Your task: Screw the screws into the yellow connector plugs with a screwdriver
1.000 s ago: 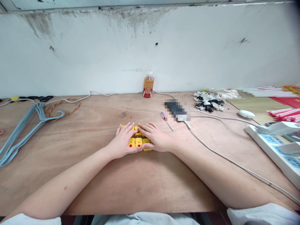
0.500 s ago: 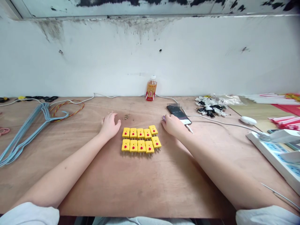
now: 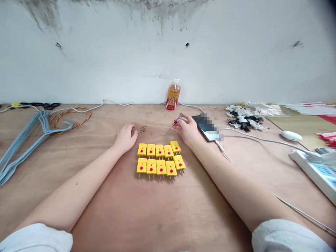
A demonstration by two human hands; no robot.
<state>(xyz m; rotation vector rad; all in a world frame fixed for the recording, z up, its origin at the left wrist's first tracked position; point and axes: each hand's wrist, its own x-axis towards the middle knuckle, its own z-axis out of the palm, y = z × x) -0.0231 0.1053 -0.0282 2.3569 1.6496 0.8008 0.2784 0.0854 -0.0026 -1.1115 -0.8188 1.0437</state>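
My right hand [image 3: 187, 130] grips a small screwdriver [image 3: 176, 123] with a pale purple and red handle, its thin shaft slanting down to the left above the table. On the wood to the left, my left hand [image 3: 126, 137] rests with its fingers apart and nothing in it. Just beside those fingertips lies a little heap of brass-coloured screws [image 3: 142, 130]. Below both hands, several yellow plugs [image 3: 161, 167] lie in two rows, each with a red dot and metal pins pointing towards me. The right end of each row is slightly skewed.
A phone [image 3: 207, 127] on a white cable lies right of my right hand. A drink bottle [image 3: 173, 94] stands by the wall. Blue hangers [image 3: 44, 129] lie left; black and white parts [image 3: 245, 119] and a power strip [image 3: 320, 171] are right.
My right hand has lifted the screwdriver off the table beside the phone, its shaft now showing. The view has tilted down and come closer; my left hand stays by the screws.
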